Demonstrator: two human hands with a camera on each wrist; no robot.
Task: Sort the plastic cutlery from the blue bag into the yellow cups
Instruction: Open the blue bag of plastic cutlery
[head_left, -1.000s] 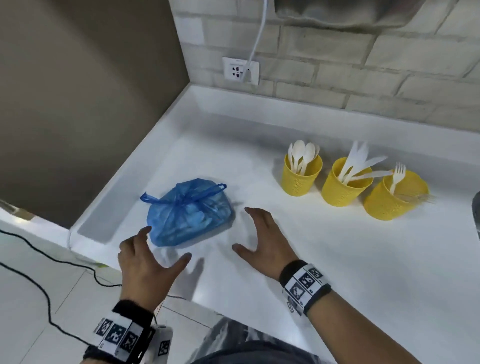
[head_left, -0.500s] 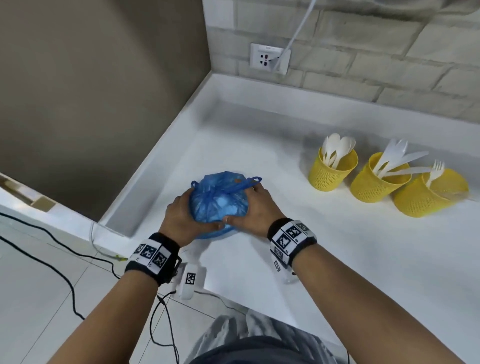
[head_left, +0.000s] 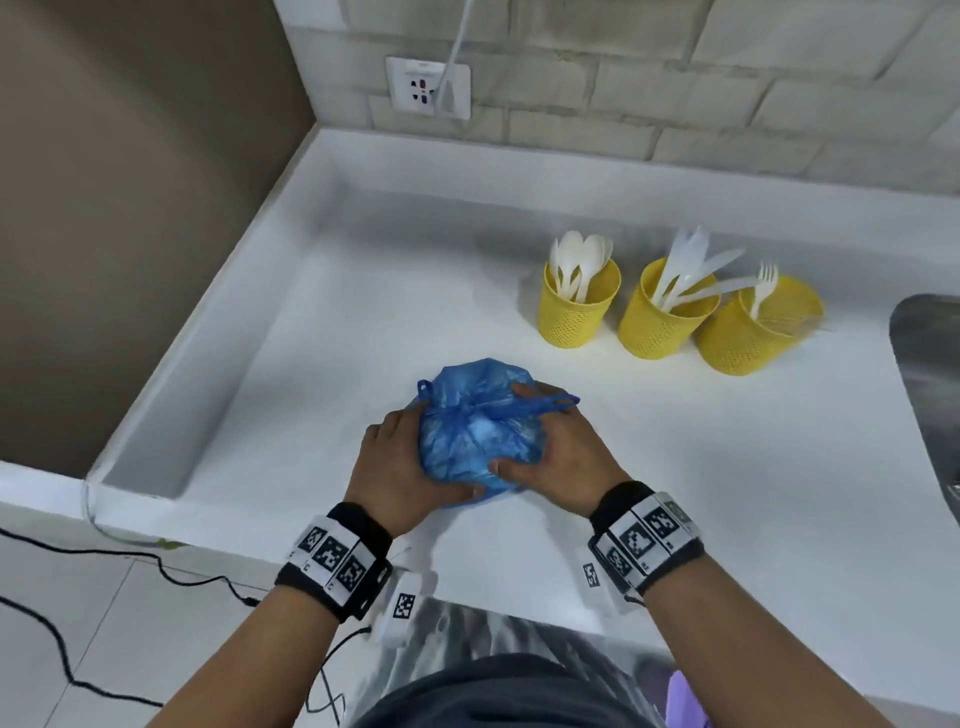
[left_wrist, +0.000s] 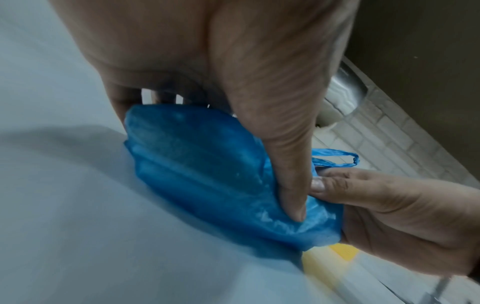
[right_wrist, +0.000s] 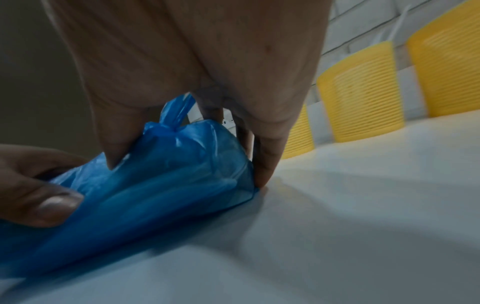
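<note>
Your two hands are cupped around the blue bag (head_left: 478, 436), which sits on the white surface (head_left: 727, 493) near its front edge, tied shut at the top with a loop handle sticking out toward 3 o'clock. Your left hand (head_left: 400, 473) wraps the bag from 9 o'clock, thumb pressed into the near side of the plastic. Your right hand (head_left: 563, 457) grips it from 3 o'clock, fingers curled over the far side and thumb on the near side, almost meeting the left thumb. The right wrist view shows the little finger's tip touching the surface at the bag's edge.

From the bag, three yellow cups (head_left: 660, 317) stand in a row at about 1 o'clock, close together. The leftmost holds white spoons (head_left: 576, 257), the middle one white knives (head_left: 685, 265), and the rightmost a white fork (head_left: 763, 283). A wall socket (head_left: 428, 88) with a white cable plugged in sits at 12 o'clock on the brick wall.
</note>
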